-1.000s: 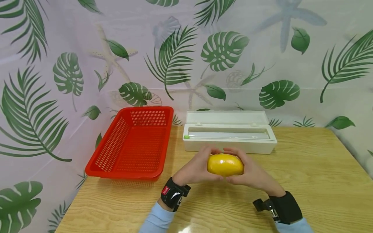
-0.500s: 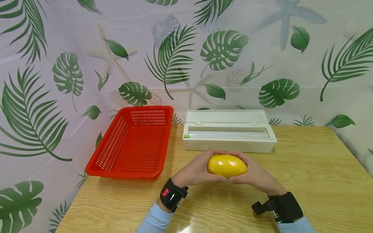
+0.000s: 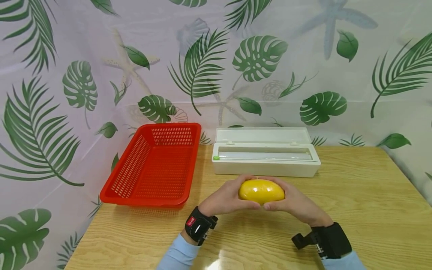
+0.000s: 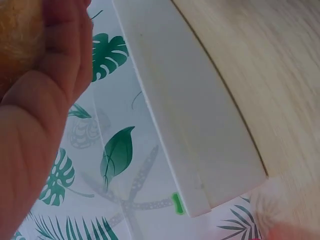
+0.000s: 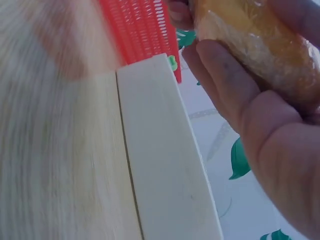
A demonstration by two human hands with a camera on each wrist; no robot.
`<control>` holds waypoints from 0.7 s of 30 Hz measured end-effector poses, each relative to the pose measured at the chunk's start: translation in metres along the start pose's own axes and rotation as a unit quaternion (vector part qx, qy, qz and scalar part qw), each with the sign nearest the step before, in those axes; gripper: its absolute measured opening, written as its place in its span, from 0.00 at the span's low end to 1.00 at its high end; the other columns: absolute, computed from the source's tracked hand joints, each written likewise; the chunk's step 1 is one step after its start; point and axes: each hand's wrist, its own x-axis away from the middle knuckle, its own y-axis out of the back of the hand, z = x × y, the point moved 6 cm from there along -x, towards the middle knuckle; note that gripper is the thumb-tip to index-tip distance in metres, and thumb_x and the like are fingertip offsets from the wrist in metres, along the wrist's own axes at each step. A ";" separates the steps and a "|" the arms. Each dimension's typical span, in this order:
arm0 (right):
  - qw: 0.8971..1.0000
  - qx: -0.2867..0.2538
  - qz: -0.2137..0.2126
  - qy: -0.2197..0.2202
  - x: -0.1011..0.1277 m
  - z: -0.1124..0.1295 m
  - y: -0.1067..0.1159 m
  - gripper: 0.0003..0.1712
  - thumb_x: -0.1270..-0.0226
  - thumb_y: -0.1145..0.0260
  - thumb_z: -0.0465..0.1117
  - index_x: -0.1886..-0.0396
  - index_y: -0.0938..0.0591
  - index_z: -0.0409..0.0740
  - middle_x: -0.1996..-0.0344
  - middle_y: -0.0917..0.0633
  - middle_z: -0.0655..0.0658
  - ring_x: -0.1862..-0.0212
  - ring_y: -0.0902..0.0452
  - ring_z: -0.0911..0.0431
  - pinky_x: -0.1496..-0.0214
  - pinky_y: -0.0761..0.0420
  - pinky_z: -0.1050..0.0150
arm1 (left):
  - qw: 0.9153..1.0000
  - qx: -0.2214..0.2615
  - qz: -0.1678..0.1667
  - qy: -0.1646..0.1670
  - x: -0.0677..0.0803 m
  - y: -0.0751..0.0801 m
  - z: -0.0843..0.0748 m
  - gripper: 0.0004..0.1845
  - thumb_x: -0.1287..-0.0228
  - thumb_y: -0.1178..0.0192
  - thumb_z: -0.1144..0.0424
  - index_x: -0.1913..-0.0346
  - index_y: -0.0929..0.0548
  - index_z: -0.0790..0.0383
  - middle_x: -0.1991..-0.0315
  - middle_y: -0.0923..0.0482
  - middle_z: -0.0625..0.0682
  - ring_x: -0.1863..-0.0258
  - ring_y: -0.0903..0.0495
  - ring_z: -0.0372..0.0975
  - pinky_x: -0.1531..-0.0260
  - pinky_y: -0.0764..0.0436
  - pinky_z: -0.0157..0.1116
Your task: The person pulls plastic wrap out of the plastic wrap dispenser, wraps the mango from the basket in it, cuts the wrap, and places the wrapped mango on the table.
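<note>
A yellow fruit [image 3: 261, 191], glossy as if wrapped in clear film, sits at lower centre of the head view, lifted just above the counter [image 3: 364, 210], its long axis level so each end meets a palm. The left hand [image 3: 225, 198] cups its left end, the right hand [image 3: 294, 202] its right; both have their fingers curled round it, fingertips meeting behind. Just beyond, at mid-frame, lies a white dispenser box [image 3: 266, 156], lid raised. Left of that stands a red basket [image 3: 153, 167] near the counter's left edge.

No text, label or number is legible anywhere.
</note>
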 end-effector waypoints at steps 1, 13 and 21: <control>1.000 0.007 -0.004 0.002 -0.001 0.000 0.000 0.40 0.37 0.28 0.41 0.28 0.35 0.47 0.39 0.28 0.37 0.45 0.29 0.41 0.44 0.25 0.52 | 1.000 -0.003 -0.003 0.002 0.000 0.000 0.001 0.38 0.41 0.29 0.50 0.32 0.35 0.52 0.52 0.24 0.45 0.58 0.24 0.35 0.58 0.21 0.31; 0.993 0.097 -0.037 0.048 -0.006 0.002 -0.001 0.41 0.37 0.27 0.44 0.29 0.37 0.44 0.39 0.28 0.38 0.46 0.29 0.44 0.46 0.22 0.60 | 0.997 -0.075 -0.023 0.003 0.000 0.004 0.008 0.44 0.46 0.24 0.58 0.30 0.37 0.60 0.42 0.26 0.51 0.52 0.25 0.34 0.49 0.24 0.30; 0.968 0.233 -0.053 0.079 -0.001 0.006 -0.002 0.39 0.41 0.24 0.46 0.34 0.29 0.37 0.42 0.24 0.37 0.48 0.25 0.48 0.48 0.21 0.59 | 0.981 -0.189 -0.008 0.045 -0.004 -0.007 0.017 0.41 0.48 0.23 0.51 0.33 0.30 0.59 0.46 0.21 0.50 0.56 0.25 0.35 0.55 0.24 0.29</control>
